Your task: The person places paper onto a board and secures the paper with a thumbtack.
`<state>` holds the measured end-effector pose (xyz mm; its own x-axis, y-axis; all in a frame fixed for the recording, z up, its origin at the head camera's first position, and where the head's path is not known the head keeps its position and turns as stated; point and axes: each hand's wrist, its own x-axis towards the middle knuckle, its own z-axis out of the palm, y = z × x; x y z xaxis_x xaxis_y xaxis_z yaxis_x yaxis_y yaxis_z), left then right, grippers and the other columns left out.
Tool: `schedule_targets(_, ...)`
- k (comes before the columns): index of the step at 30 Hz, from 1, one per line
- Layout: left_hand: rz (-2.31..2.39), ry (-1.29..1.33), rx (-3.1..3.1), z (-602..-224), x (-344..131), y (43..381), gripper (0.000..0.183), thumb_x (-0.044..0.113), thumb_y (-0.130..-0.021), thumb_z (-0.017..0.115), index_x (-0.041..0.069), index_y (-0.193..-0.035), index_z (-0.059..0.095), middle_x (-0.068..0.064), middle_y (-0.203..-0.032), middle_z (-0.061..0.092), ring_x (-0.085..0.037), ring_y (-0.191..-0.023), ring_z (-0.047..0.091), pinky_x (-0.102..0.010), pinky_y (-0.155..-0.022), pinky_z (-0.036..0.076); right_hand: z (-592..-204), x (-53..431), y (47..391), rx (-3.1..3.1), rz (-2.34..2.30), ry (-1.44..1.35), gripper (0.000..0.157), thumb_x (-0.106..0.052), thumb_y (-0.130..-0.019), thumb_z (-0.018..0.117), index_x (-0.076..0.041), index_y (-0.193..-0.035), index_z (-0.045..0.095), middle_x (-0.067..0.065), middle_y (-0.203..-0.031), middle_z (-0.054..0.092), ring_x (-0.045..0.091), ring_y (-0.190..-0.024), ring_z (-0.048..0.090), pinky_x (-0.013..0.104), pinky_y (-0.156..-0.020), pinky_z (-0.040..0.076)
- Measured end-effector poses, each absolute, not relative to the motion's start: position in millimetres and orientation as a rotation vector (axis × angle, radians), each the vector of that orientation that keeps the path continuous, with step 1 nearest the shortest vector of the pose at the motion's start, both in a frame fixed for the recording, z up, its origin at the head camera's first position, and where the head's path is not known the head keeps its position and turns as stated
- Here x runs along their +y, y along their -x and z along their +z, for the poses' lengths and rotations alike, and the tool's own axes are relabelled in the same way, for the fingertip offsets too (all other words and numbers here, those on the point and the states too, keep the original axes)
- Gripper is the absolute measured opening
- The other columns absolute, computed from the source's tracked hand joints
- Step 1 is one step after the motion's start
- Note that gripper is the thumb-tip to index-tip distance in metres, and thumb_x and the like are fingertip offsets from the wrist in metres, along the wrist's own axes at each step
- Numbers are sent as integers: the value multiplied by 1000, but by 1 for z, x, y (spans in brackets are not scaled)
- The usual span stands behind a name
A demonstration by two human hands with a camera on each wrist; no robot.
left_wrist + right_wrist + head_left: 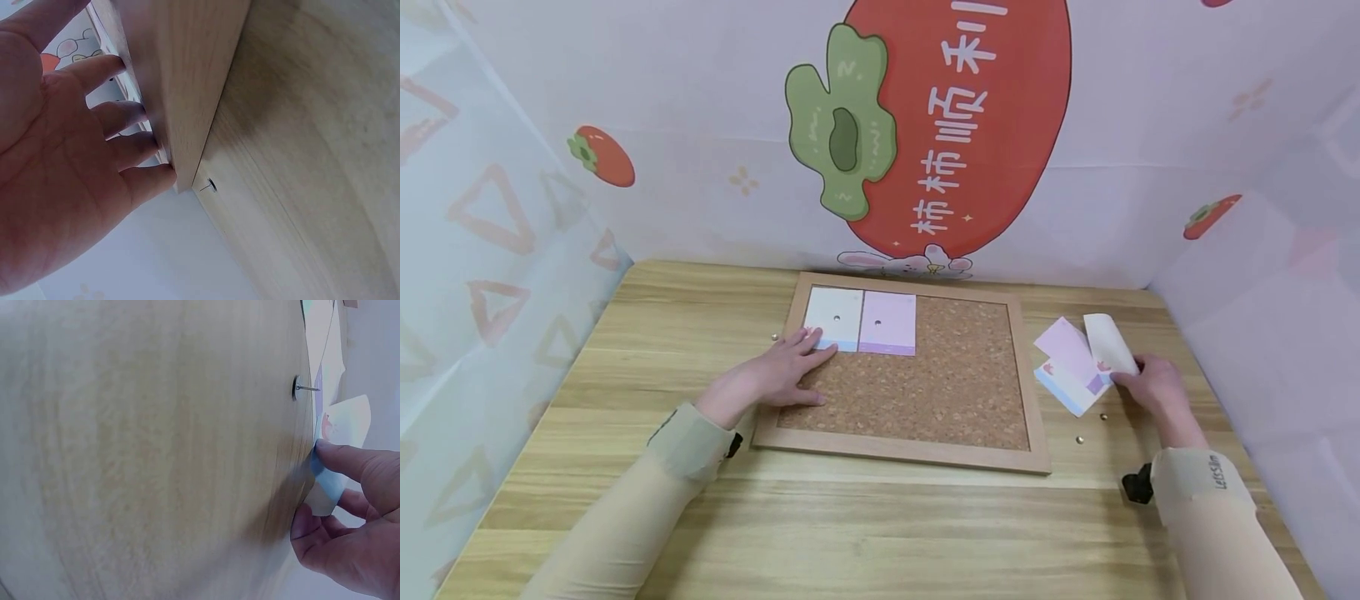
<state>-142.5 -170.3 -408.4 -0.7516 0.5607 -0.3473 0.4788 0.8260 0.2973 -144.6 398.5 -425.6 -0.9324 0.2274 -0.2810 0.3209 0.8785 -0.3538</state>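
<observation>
The hands are well apart. The left hand (778, 373) lies spread over the left side of the corkboard (940, 392), gripping nothing, some fingertips over the lower edge of the pinned white note (842, 304). To the right of the corkboard, the right hand (1156, 387) pinches a blue-banded note (1107, 340) between thumb and fingers, its sheet curving upward.

That curve is the first risk: squeezed harder, the thin paper could crease. The held note also sits against a loose lilac note (1067, 343) and a white note (1070, 398) to the right of the corkboard, so a quick pull might drag them along.

The likeliest injury comes from the thumbtacks. One (297, 388) stands on its head on the table (865, 525), spike up, close to the right thumb; a low sweep could prick it or knock the tack away. Another (212, 185), just left of the corkboard, points up likewise, near the left hand.

On the corkboard, the white note and the pinned lilac note (895, 327) each show one tack, so a sideways brush from the left fingers could swivel the white one crooked.
</observation>
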Motion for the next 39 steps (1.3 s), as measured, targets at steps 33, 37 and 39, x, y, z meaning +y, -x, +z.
schedule_targets(33, 303, -779, 2590, -406, -169, 140, 81, 40, -95, 65, 7, -158, 27, -28, -165, 9, -49, -153, 6, -68, -120, 15, -418, 400, 142, 2918, -977, -441, 49, -22, -103, 48, 7, -142, 46, 33, -132, 57, 7, -88, 56, 16, -68, 43)
schedule_targets(37, 304, -777, 2588, -406, -170, 140, 81, 40, -95, 65, 7, -158, 26, -28, -165, 9, -49, -153, 6, -68, -120, 14, -410, 398, 141, 2941, -986, -418, 48, -27, -103, 53, 2, -141, 52, 29, -132, 61, -13, -78, 46, 12, -65, 43)
schedule_targets(39, 304, -777, 2587, -406, -170, 140, 81, 40, -95, 65, 7, -158, 26, -28, -165, 9, -49, -153, 6, -68, -120, 14, -407, 396, 141, 2949, -1031, -403, 47, -26, -102, 55, 2, -140, 54, 15, -118, 71, -18, -76, 46, 10, -65, 45)
